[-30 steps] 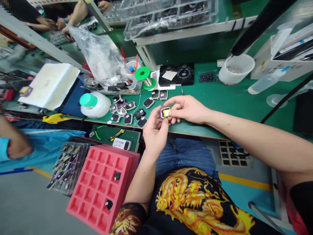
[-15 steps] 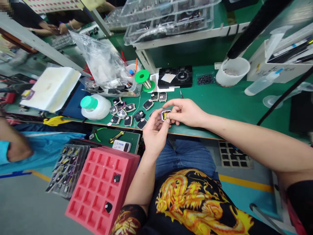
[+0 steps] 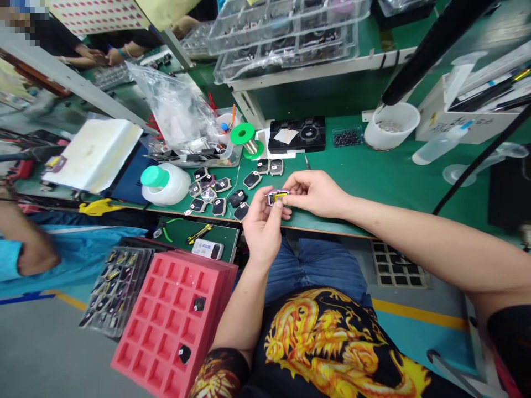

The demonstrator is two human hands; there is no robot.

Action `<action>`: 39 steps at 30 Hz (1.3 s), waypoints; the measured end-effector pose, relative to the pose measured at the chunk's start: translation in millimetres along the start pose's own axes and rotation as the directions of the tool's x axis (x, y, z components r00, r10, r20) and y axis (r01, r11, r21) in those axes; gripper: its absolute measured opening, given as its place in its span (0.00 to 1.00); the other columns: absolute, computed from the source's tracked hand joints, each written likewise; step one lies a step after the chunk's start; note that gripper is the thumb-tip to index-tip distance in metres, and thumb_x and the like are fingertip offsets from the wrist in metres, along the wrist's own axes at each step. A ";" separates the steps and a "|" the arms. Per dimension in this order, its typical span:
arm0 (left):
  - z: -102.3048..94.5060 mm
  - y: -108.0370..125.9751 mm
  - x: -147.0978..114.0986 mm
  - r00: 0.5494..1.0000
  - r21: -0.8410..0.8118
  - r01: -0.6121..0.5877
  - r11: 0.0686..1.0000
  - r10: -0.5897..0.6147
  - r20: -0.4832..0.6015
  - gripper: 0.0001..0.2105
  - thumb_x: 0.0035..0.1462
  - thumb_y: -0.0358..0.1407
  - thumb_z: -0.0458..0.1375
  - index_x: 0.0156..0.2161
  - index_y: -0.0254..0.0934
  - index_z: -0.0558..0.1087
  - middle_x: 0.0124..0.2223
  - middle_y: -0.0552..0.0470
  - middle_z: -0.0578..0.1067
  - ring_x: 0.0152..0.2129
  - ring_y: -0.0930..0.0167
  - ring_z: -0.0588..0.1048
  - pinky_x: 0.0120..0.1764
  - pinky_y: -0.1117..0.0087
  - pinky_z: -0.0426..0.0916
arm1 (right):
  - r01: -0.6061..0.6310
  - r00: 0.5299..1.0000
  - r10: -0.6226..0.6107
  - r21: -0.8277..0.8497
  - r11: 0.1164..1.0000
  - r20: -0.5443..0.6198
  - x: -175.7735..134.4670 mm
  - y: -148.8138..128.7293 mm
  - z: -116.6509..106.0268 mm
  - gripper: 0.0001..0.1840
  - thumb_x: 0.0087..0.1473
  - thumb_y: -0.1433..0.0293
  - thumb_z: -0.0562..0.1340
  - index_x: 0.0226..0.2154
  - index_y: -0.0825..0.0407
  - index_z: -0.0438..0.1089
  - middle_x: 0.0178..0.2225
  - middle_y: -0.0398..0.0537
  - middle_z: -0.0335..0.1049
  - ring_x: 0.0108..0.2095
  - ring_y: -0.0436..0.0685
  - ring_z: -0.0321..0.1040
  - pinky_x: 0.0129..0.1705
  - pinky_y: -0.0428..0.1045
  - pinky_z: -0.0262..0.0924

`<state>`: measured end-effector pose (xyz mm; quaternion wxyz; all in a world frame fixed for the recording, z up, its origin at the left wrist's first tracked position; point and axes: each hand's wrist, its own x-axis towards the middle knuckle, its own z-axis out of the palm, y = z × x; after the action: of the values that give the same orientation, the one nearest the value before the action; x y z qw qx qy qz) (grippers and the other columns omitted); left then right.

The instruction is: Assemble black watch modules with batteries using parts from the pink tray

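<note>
We are holding a small purplish watch case (image 3: 277, 197) in front of our lap, at the near edge of the green workbench (image 3: 373, 171). Our left hand (image 3: 264, 226) is cupping it half closed, thumb and fingers around its left end. Our right hand (image 3: 317, 193) is meeting the right end with bent thumb and forefinger, nearly closed on it. A yellow piece is showing inside the case.

Just left of the left hand, a cluster of watches (image 3: 219, 207) is lying on the bench, several bearing small white labels. Farther left, a white bottle (image 3: 176, 185) with a green cap is standing. Below and left of that hand, a red foam tray (image 3: 213, 312) is holding two dark parts in its compartments.

Beyond both hands, a green wire spool (image 3: 244, 134) is standing near a black fixture (image 3: 296, 145). Beyond the right hand and to its right, we are seeing a white tub (image 3: 385, 141) and a tilted squeeze bottle (image 3: 442, 145). Farther off, clear compartment trays (image 3: 290, 65) are sitting on a shelf. Well left of our hands, a co-worker's arm (image 3: 35, 249) is showing below a blue sleeve.
</note>
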<state>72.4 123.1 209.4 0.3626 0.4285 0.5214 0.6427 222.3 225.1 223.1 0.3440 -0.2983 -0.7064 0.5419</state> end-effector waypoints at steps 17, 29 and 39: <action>-6.2 9.0 7.5 0.991 -0.252 0.133 0.959 -0.125 0.046 0.26 0.58 0.38 0.76 0.60 0.44 0.77 0.58 0.44 0.82 0.56 0.63 0.81 0.62 0.59 0.76 | 0.511 0.800 -0.597 -0.460 0.726 -0.055 -10.7 3.0 6.6 0.07 0.65 0.70 0.68 0.45 0.53 0.73 0.39 0.50 0.74 0.37 0.56 0.70 0.38 0.52 0.67; -13.7 9.2 14.8 0.982 -0.305 0.166 0.938 -0.129 0.137 0.20 0.60 0.40 0.73 0.57 0.46 0.81 0.52 0.48 0.83 0.46 0.66 0.82 0.52 0.63 0.78 | 0.420 0.887 -0.455 -0.274 0.865 -0.077 -12.5 5.2 12.9 0.28 0.57 0.66 0.73 0.58 0.49 0.69 0.35 0.41 0.71 0.30 0.52 0.67 0.33 0.50 0.68; -17.7 12.7 20.6 0.945 -0.377 0.307 0.874 -0.232 0.231 0.19 0.63 0.42 0.63 0.58 0.44 0.77 0.49 0.44 0.81 0.46 0.61 0.82 0.49 0.58 0.79 | 0.404 0.897 -0.437 -0.277 0.872 -0.066 -13.9 3.2 12.0 0.26 0.56 0.64 0.74 0.55 0.49 0.71 0.34 0.41 0.72 0.30 0.52 0.67 0.34 0.51 0.68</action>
<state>48.1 133.1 223.8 0.5754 0.3220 0.3960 0.6391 220.9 208.1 215.6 0.4561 -0.2129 -0.7951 0.3383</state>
